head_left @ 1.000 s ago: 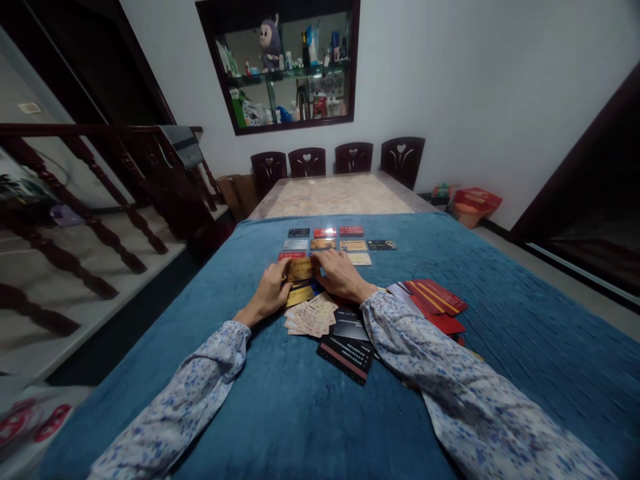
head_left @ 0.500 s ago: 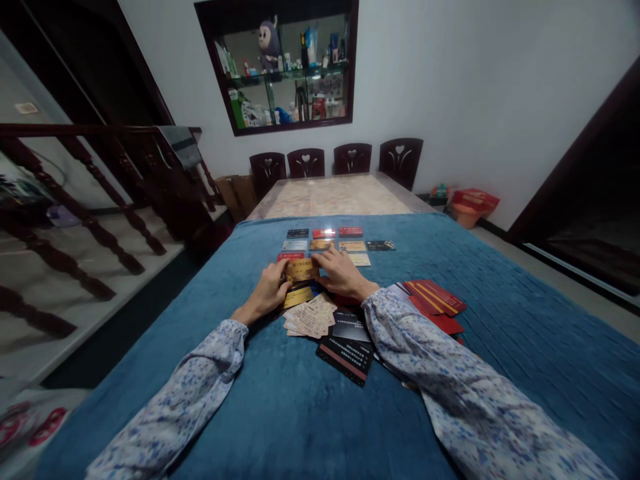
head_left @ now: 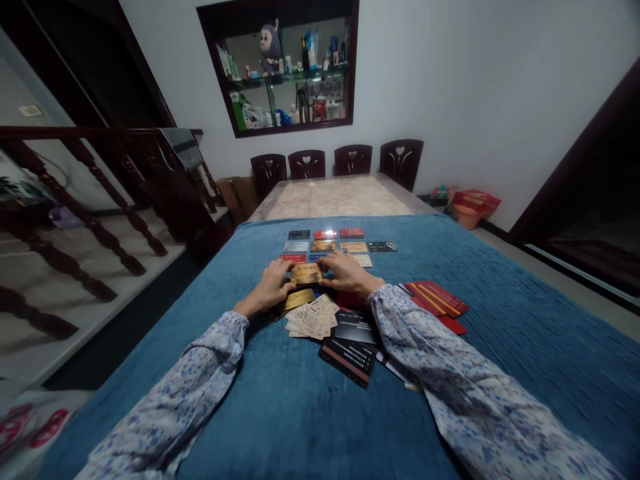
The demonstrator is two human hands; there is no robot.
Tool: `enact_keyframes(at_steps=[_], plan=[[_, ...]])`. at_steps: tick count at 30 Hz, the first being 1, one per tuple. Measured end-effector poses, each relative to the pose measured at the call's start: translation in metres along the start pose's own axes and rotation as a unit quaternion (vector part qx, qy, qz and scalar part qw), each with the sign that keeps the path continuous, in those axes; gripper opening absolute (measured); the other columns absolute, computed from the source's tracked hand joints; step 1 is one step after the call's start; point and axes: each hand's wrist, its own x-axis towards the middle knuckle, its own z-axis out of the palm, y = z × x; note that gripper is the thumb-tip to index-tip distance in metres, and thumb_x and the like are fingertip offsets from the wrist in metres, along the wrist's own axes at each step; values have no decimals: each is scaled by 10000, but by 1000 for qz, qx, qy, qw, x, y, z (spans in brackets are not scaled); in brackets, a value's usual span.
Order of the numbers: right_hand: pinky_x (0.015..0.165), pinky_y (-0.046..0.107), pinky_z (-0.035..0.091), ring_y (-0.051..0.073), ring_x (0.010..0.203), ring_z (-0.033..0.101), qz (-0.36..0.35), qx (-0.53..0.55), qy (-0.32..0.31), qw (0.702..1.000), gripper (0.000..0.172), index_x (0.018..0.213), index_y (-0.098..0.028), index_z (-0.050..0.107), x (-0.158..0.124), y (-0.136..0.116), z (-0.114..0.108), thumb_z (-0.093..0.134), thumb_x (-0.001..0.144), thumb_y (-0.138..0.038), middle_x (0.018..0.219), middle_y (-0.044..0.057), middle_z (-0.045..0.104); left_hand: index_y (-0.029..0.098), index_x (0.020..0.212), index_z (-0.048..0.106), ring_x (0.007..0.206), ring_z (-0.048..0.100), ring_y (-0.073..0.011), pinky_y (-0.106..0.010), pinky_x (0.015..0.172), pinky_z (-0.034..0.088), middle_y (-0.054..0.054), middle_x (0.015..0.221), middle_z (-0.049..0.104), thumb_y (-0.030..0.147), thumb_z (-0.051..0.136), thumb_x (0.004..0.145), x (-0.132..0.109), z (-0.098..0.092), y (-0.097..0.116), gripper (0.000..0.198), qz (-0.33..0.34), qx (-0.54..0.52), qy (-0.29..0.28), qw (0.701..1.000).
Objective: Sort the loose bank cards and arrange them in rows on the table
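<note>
L hand (head_left: 273,288) and R hand (head_left: 347,275) pinch a gold card (head_left: 306,273) by its short ends, fingers closed on it, just over the tabletop (head_left: 280,400). Step: prob. mid-placing. Just beyond fingertips lie card rows (head_left: 345,244); next needs level lowering, then release.

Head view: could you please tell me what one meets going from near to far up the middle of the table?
striped black card → fan of beige cards → gold card, held between left hand and right hand → rows of laid-out cards → bare marble tabletop → four chairs
</note>
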Motion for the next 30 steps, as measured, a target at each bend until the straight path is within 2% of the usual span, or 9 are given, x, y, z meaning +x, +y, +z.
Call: enact_keyframes(at_steps=[6,14,21,30], plan=[[813,335,429,261,1019,613,4,-1,-8,1000,364,1115,-203,723,3,7,-5,820,815,-384,1033,83,745,210,1182,643,1130,572,-291,-479,1005,494,-92,1180,638,194,711,789,9,-3,0,399,-2,1,-21,1000],[725,287,394,211,861,635,-2,4,-11,1000,242,934,-183,734,5,16,-19,847,792,-343,918,62,744,217,1229,652,1122,593,-296,-471,997,513,-96,1181,640,202,735,765,28,0,-1,472,9,-23,-27,999],[802,295,424,212,887,656,-19,18,-29,999,203,945,-151,746,17,32,-23,806,811,-291,938,67,763,218,1126,688,1118,594,-303,-462,999,514,-88,1119,639,194,751,745,49,2,-4,387,5,-13,-35,999],[716,253,423,179,821,662,-21,17,-42,999,191,936,-101,756,32,48,-29,792,788,-216,933,96,772,217,1093,697,1117,581,-311,-449,989,505,-83,1110,629,207,742,738,78,4,-7,358,-14,8,-59,998]])
